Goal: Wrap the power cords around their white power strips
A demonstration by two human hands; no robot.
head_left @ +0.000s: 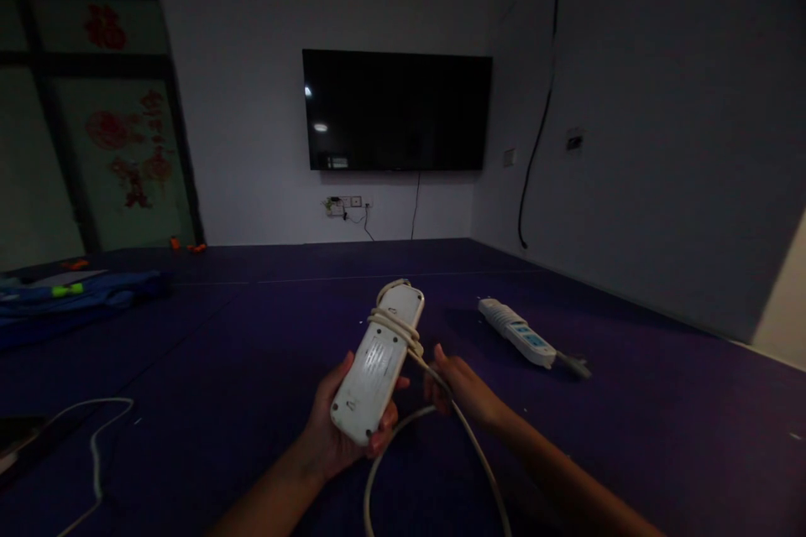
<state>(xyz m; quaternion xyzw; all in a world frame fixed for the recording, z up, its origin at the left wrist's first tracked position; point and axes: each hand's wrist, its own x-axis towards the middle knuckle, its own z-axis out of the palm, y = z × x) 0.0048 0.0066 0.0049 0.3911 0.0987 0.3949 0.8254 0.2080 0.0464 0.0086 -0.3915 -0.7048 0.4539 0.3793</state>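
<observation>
My left hand (337,428) is closed around the near end of a white power strip (376,365), held back side up and pointing away from me. Its white cord (441,428) is wound a few turns around the strip's far half, then runs down in a loop toward me. My right hand (459,386) pinches that cord just to the right of the strip. Both hands hover above a dark purple floor mat (252,336).
A second white power strip (520,334) with its plug lies on the mat to the right. A loose white cable (94,445) snakes at the lower left. Blue fabric (75,298) is bunched at the far left. A wall-mounted TV (396,111) hangs ahead above wall sockets.
</observation>
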